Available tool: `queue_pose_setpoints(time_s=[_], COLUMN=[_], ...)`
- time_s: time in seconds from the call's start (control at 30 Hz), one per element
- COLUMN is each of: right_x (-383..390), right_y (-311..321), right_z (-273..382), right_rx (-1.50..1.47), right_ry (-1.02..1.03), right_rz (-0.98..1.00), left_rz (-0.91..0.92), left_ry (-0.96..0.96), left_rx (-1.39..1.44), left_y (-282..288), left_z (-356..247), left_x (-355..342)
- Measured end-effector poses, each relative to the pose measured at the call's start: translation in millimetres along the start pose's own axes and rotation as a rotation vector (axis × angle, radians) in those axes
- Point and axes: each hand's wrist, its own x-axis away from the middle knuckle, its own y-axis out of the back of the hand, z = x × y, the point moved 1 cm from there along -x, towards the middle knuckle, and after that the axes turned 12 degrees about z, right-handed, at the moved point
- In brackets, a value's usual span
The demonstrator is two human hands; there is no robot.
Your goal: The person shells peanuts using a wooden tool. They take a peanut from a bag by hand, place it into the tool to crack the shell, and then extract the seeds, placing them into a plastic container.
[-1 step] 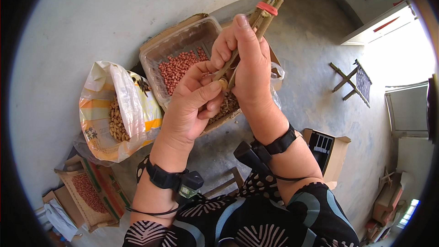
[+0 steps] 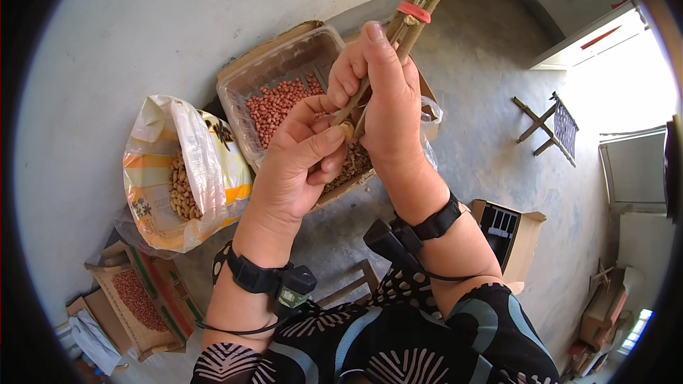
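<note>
My right hand (image 2: pixel 391 99) is wrapped round wooden tongs (image 2: pixel 409 41), two sticks bound near the top with a red band (image 2: pixel 414 12). Between the thumb and fingers of my left hand (image 2: pixel 292 163) is a peanut in its shell (image 2: pixel 347 130), held at the lower ends of the sticks. Behind my hands sits a clear plastic tub (image 2: pixel 231 97) with red peanut kernels (image 2: pixel 274 110) in it. Broken shells (image 2: pixel 356 162) lie in a cardboard box below my hands, partly hidden by them. To the left stands a plastic bag (image 2: pixel 217 146) holding unshelled peanuts (image 2: pixel 183 188).
A pale wall (image 2: pixel 107 50) runs along the left. Red kernels fill part of a sack (image 2: pixel 114 288) at lower left. On the floor at right are a folding stool (image 2: pixel 563 128) and an opened carton (image 2: pixel 526 242). A wooden frame (image 2: pixel 359 281) shows near my lap.
</note>
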Motion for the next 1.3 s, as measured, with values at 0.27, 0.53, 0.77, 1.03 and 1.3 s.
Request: queue_pose_setpoints(time_s=[0.27, 0.53, 0.77, 1.03, 1.3], right_x=[0.9, 0.2, -2.2, -4.7, -6.0], right_y=[1.0, -3.8, 0.0, 3.1, 9.7], right_z=[-1.1, -1.8, -5.6, -6.5, -6.2], right_rx=[0.044, 0.115, 0.034, -0.128, -0.262], right_ry=[0.0, 0.004, 0.008, -0.06, -0.084], right_rz=[-0.035, -0.041, -0.09, -0.137, -0.175], left_rz=[-0.009, -0.092, -0.096, -0.044, -0.193], left_ry=[-0.007, 0.061, 0.041, 0.043, 0.169], left_rx=[-0.066, -0.105, -0.002, -0.029, -0.417], left_y=[5.1, -9.0, -11.0, -8.6, -12.3], left_z=[4.4, 2.5, 2.0, -0.3, 0.6], left_x=[1.2, 0.1, 3.1, 5.1, 5.9])
